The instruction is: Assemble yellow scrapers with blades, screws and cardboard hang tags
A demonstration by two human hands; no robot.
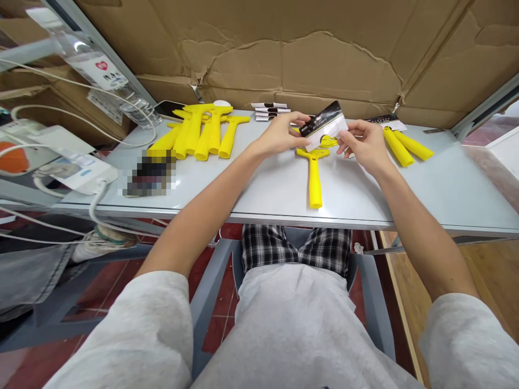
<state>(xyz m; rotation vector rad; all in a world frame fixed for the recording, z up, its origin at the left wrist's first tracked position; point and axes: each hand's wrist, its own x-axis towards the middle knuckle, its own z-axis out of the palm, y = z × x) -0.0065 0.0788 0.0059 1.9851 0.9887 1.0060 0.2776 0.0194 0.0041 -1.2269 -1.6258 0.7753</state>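
Card (326, 128), glossy black above and white below, right end higher.

Cardboard (304, 65) stands behind the desk (267, 197). A group of handles (195, 129) lies on its left part, a bottle (99, 67) beyond at the back left. A stack of cards (270, 112) rests at the back, near the middle. Between the left hand (286, 131) and right hand (360, 141) is a card (327, 128); a single handle (315, 183) lies nearer the person. Two more handles (397, 147) lie right.
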